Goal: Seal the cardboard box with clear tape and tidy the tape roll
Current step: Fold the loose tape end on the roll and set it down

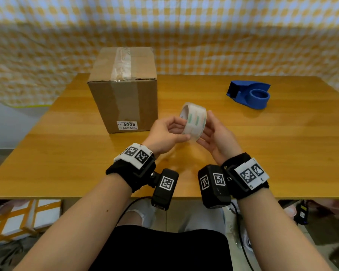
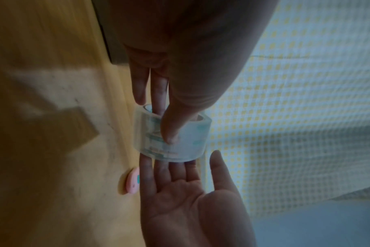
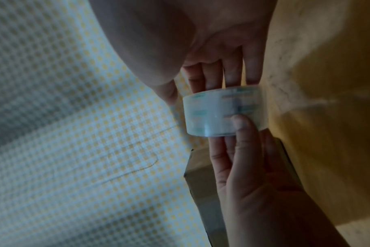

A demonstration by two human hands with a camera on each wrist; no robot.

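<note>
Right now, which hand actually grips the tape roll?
The left hand: its thumb lies on the tape roll, fingers through the core. The right hand only supports it with straight fingers.

One cardboard box (image 1: 123,90) stands on the one counter (image 1: 262,143). One tape roll (image 1: 194,119), one blue tape dispenser (image 1: 250,93), one small pink item (image 2: 133,182), and two hands: left hand (image 1: 164,133), right hand (image 1: 217,139).

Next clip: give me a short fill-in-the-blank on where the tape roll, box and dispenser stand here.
1. The clear tape roll is held above the table by ____ hands.
2. The label on the cardboard box reads ____.
3. The blue tape dispenser stands to the ____ of the box.
4. The dispenser's spool holds ____ roll.

Missing words: both; 4005; right; no
</note>
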